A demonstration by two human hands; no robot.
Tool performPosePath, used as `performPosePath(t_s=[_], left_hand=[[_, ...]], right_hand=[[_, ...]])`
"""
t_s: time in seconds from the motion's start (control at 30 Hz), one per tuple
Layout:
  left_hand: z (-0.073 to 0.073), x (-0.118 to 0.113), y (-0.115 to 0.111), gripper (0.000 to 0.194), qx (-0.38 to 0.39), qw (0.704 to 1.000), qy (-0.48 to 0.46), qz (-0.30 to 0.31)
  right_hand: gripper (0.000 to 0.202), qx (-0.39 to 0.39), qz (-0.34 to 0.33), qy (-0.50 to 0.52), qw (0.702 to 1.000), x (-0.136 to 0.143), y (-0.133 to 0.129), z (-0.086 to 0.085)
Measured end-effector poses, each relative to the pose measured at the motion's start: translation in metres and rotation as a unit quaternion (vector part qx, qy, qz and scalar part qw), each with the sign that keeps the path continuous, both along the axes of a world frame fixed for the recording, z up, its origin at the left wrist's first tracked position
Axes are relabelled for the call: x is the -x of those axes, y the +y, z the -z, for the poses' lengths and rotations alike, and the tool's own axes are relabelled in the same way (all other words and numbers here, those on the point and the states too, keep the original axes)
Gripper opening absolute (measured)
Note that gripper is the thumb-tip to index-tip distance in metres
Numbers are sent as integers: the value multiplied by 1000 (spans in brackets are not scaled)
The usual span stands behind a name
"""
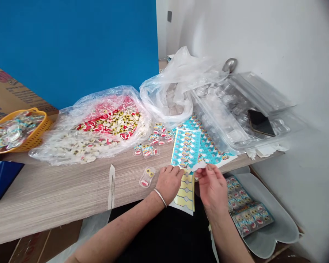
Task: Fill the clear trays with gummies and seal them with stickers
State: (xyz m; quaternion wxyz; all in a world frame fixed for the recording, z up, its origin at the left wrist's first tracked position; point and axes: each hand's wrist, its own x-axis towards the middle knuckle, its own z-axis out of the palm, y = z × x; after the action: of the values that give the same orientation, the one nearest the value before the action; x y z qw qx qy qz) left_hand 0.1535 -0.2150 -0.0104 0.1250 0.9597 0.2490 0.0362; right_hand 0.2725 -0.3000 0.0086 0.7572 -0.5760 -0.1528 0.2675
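My right hand [214, 186] pinches a peeled sticker [199, 166] between thumb and fingers, its white back showing. Beneath it lies a sticker sheet [185, 146] with blue cartoon labels on its upper part and bare yellow backing on its lower part, which hangs past the table edge. With fingers bent together, my left hand [168, 184] holds this sheet at its left side; the fingertips are partly hidden. Just left of that hand is a clear plastic case [147, 177] with two yellow eye pieces and a red-and-white mouth piece inside. More labelled cases [148, 150] lie behind it.
A plastic bag [112, 120] of small eye and mouth pieces spreads across the table's back. Right of it are another clear bag [167, 96], a tray [235, 140] of clear shells and a black phone [260, 122]. A yellow basket [35, 137] stands left; packed cards [252, 219] sit below right.
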Motion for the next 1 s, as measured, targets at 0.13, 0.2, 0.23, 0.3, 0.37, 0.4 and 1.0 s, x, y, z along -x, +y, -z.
performPosePath(t_s=[0.13, 0.2, 0.23, 0.3, 0.37, 0.4, 1.0], left_hand=[[-7, -7, 5, 24, 146, 986, -70, -30], [-20, -2, 3, 23, 341, 921, -171, -82], [-28, 1, 1, 28, 453, 855, -226, -113], [-42, 12, -4, 38, 636, 686, -315, -161], [-50, 23, -7, 36, 723, 550, -368, -195], [-52, 29, -7, 31, 736, 511, -389, -215], [-42, 135, 64, 18, 382, 914, -54, -127]], right_hand=[[9, 30, 84, -237, 968, 11, -13, -34], [9, 60, 67, -395, 914, 20, -14, -34], [13, 67, 45, -464, 882, 24, -13, -29], [25, 66, -2, -565, 822, 34, -9, -17], [34, 69, -38, -617, 783, 45, -3, -7], [36, 72, -58, -630, 771, 51, -1, -4], [24, 206, -360, -269, 869, 84, 46, 5]])
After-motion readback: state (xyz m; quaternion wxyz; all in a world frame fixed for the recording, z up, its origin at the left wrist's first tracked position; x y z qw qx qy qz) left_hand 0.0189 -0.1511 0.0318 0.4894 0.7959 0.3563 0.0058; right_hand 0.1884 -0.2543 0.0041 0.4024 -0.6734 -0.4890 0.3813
